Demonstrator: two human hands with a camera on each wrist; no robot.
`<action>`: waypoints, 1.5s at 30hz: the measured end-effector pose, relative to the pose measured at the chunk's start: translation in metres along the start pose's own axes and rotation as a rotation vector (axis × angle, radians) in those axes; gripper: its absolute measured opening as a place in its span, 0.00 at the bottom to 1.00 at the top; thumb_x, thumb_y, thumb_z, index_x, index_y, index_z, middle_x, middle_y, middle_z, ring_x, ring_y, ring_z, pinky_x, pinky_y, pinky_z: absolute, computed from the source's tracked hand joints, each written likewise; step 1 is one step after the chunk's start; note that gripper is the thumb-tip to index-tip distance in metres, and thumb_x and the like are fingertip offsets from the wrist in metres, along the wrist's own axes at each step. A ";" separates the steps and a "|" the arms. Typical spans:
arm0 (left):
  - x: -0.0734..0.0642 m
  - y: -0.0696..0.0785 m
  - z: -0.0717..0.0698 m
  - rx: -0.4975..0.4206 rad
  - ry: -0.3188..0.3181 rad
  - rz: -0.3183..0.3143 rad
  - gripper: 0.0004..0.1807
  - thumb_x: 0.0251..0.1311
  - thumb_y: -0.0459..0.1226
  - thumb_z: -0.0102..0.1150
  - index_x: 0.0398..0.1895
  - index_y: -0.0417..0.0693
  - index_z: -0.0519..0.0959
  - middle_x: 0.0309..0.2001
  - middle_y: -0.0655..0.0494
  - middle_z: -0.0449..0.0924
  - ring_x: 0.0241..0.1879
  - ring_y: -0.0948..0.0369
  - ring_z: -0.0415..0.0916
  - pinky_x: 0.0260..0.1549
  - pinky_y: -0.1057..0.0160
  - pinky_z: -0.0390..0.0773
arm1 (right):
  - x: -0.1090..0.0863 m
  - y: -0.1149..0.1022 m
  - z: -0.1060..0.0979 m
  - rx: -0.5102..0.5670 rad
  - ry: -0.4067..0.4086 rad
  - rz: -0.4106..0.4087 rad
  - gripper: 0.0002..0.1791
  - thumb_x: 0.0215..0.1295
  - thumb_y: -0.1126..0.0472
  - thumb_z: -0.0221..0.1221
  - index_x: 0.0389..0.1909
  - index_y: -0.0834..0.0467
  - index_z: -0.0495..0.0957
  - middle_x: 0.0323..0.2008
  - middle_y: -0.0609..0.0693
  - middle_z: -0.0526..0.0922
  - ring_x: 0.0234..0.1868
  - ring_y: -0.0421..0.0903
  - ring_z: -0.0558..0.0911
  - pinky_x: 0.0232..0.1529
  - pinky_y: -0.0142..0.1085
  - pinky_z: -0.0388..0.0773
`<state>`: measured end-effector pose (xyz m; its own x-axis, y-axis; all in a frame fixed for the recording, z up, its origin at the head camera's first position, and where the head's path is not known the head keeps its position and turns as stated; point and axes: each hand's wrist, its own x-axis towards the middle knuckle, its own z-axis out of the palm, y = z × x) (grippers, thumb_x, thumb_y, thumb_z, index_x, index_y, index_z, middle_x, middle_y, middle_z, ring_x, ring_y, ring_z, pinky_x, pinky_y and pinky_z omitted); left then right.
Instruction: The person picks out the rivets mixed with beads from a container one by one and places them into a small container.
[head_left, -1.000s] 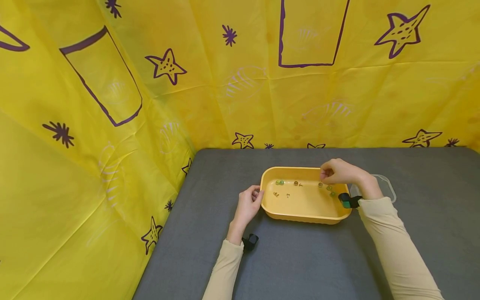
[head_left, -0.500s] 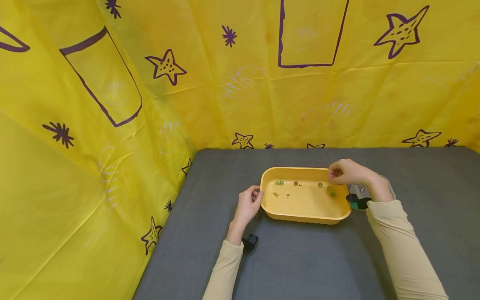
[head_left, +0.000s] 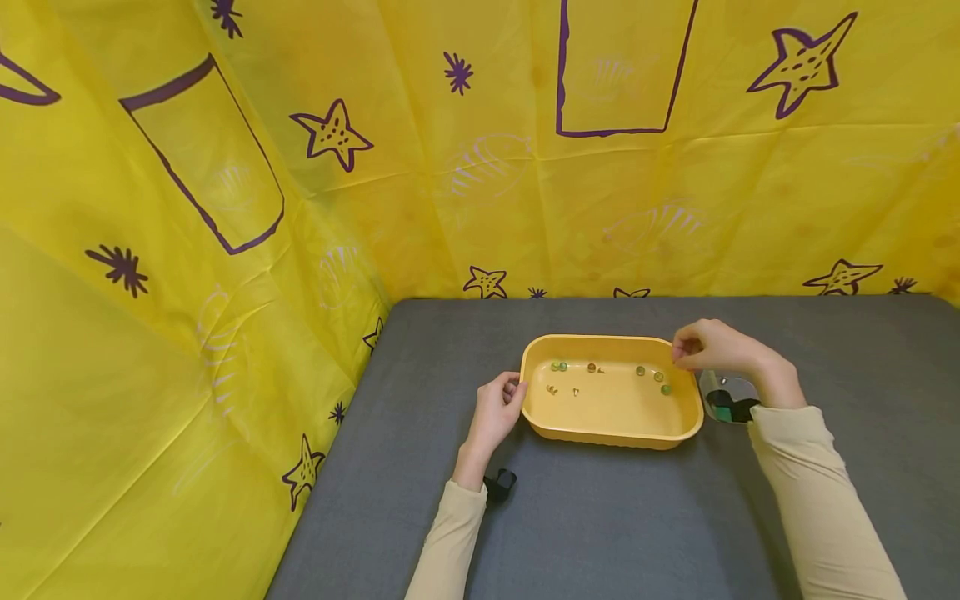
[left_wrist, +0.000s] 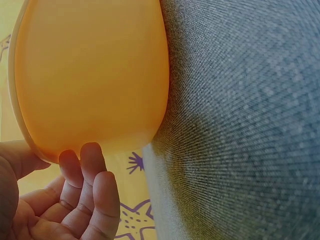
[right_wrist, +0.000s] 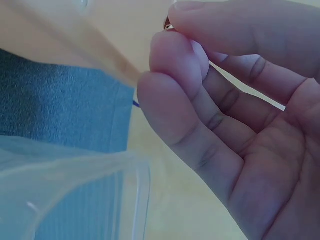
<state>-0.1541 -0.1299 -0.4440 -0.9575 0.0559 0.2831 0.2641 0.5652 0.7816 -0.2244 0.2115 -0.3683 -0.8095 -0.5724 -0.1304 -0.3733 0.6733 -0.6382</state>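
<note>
A yellow plastic tub (head_left: 615, 417) stands on the grey table, holding several green and amber marbles (head_left: 640, 371) and several small brass-coloured metal pieces (head_left: 552, 389). At its left end, my left hand (head_left: 497, 410) grips the rim between thumb and fingers. My right hand (head_left: 720, 348) is above the tub's far right corner. In the right wrist view, thumb and fingertips pinch a small shiny copper-coloured metal piece (right_wrist: 167, 23), mostly hidden by the fingers. A clear plastic container (right_wrist: 136, 197) lies below that hand, right of the tub.
The clear container is partly covered by the right wrist and its black strap (head_left: 731, 407) in the head view; a small shiny thing (head_left: 723, 380) shows in it. A yellow patterned cloth (head_left: 480, 208) hangs behind and left of the table (head_left: 592, 517).
My right hand has moved right, from over the inside of the tub to its far right corner, uncovering the marbles there. My left hand stays on the rim.
</note>
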 end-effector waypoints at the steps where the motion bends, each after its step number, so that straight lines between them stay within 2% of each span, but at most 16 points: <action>1: 0.000 0.000 0.000 0.000 0.000 0.000 0.11 0.62 0.33 0.54 0.41 0.30 0.78 0.23 0.52 0.75 0.20 0.65 0.67 0.20 0.70 0.70 | -0.001 0.001 0.000 0.004 0.000 0.001 0.03 0.56 0.68 0.60 0.30 0.65 0.77 0.24 0.49 0.76 0.25 0.45 0.72 0.27 0.35 0.72; 7: 0.000 -0.001 0.000 0.002 0.002 0.000 0.11 0.61 0.32 0.54 0.41 0.31 0.78 0.23 0.52 0.75 0.20 0.65 0.67 0.20 0.70 0.70 | -0.005 0.006 -0.001 0.022 0.009 -0.003 0.02 0.55 0.70 0.60 0.29 0.65 0.77 0.23 0.51 0.77 0.24 0.46 0.74 0.25 0.34 0.72; 14: -0.001 -0.001 0.001 0.001 0.001 -0.006 0.11 0.62 0.32 0.54 0.41 0.31 0.78 0.23 0.52 0.75 0.21 0.65 0.68 0.20 0.70 0.70 | -0.012 0.012 -0.002 -0.011 0.033 -0.005 0.03 0.55 0.67 0.62 0.27 0.62 0.77 0.22 0.47 0.76 0.23 0.41 0.71 0.23 0.33 0.71; 21: -0.001 0.000 0.001 -0.003 0.003 0.001 0.11 0.62 0.32 0.54 0.41 0.31 0.78 0.23 0.51 0.75 0.21 0.65 0.68 0.20 0.70 0.70 | -0.018 0.017 -0.004 0.002 0.049 -0.024 0.02 0.55 0.68 0.61 0.28 0.63 0.77 0.23 0.50 0.77 0.21 0.41 0.73 0.22 0.34 0.72; 34: -0.001 -0.002 0.001 -0.012 -0.002 -0.011 0.11 0.62 0.33 0.54 0.41 0.31 0.78 0.23 0.52 0.75 0.20 0.65 0.68 0.19 0.70 0.70 | -0.030 0.022 -0.011 -0.058 0.102 -0.011 0.02 0.54 0.67 0.61 0.28 0.61 0.78 0.23 0.45 0.77 0.24 0.38 0.72 0.26 0.32 0.72; 45: 0.000 -0.001 0.001 -0.013 -0.006 -0.016 0.11 0.62 0.32 0.54 0.41 0.31 0.78 0.23 0.52 0.74 0.20 0.64 0.67 0.19 0.71 0.69 | -0.042 0.028 -0.015 -0.074 0.142 0.011 0.04 0.54 0.64 0.63 0.29 0.59 0.78 0.25 0.46 0.78 0.25 0.38 0.73 0.29 0.32 0.72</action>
<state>-0.1543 -0.1301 -0.4456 -0.9622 0.0517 0.2674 0.2502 0.5553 0.7931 -0.2075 0.2616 -0.3697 -0.8678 -0.4964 -0.0246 -0.3925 0.7148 -0.5788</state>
